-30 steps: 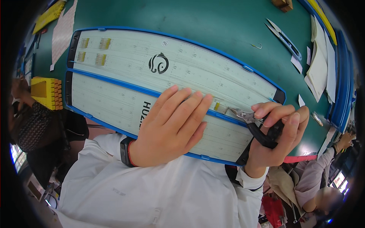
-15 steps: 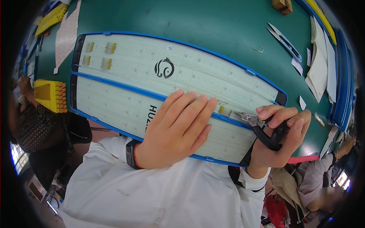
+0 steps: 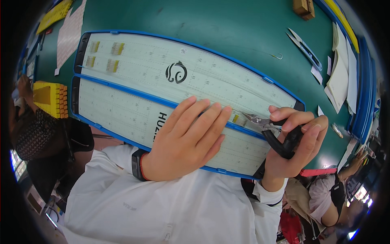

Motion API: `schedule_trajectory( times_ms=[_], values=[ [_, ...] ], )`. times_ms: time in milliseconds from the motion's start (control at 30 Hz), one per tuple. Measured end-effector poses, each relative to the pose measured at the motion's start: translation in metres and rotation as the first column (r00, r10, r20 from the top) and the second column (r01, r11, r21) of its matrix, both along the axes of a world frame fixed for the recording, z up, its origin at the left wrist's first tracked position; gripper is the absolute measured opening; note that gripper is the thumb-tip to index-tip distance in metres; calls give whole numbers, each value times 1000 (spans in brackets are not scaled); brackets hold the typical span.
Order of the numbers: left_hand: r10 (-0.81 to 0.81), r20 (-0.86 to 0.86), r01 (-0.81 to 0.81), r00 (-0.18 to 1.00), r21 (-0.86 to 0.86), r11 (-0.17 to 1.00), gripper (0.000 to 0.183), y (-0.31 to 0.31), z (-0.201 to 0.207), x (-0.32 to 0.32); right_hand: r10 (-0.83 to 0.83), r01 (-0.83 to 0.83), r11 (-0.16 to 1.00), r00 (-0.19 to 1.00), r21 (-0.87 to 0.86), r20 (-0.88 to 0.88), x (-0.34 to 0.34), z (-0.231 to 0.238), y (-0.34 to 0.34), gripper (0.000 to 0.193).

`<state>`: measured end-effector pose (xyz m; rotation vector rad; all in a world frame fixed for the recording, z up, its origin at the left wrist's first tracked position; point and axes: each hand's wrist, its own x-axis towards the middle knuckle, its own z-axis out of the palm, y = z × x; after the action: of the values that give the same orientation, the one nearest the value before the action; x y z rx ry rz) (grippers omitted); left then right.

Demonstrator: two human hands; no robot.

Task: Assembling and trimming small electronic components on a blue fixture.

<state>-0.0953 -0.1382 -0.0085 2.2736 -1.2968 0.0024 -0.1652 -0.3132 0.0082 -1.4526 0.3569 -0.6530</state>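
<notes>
A long flat case [image 3: 115, 112] with blue edges and two white ruled panels lies open before me. My left hand [image 3: 187, 138] rests flat across its middle blue divider, fingers stretched out and side by side. Black-handled nippers [image 3: 256, 119] are gripped in my right hand [image 3: 302, 136]. Their jaws point left and hover at a small row of yellowish hooks [image 3: 239, 119], just right of my left fingertips. Whether the jaws touch anything is too small to tell. More hook rows [image 3: 118, 49] sit in small groups at the upper panel's left end. Fine lines run along that panel.
On the green table [image 3: 203, 20] beyond the case lie a loose fishing hook [image 3: 279, 56], light-blue thread snips [image 3: 305, 49] and a wooden block [image 3: 304, 9]. Paper sheets [image 3: 339, 81] stand at the right, yellow stacked holders [image 3: 50, 99] at the left. People sit on both sides.
The nippers in my right hand have moved slightly left and away from me, their tips now closer above the small hook row. My left hand stays put. The whole view has shifted a little.
</notes>
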Motion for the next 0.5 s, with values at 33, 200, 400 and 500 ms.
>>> schedule_trajectory(
  times_ms=[33, 200, 400, 500],
  values=[
    [-1, 2, 1, 1000, -3, 1000, 47, 0, 0, 0, -12, 11, 999, 1000, -52, -24, 2, 3, 2, 24],
    [19, -82, -23, 996, -44, 999, 48, -1, 1, 1, -60, 56, 995, 997, -80, -43, -1, 4, 1, 20],
    [3, -121, -10, 993, -60, 998, 48, 0, 0, 0, -125, 122, 990, 991, -66, -48, -3, 5, 1, 19],
    [-8, -119, 1, 993, -55, 998, 48, 1, 0, 1, -122, 122, 992, 992, -14, -28, -6, 2, -2, 24]
  ],
)
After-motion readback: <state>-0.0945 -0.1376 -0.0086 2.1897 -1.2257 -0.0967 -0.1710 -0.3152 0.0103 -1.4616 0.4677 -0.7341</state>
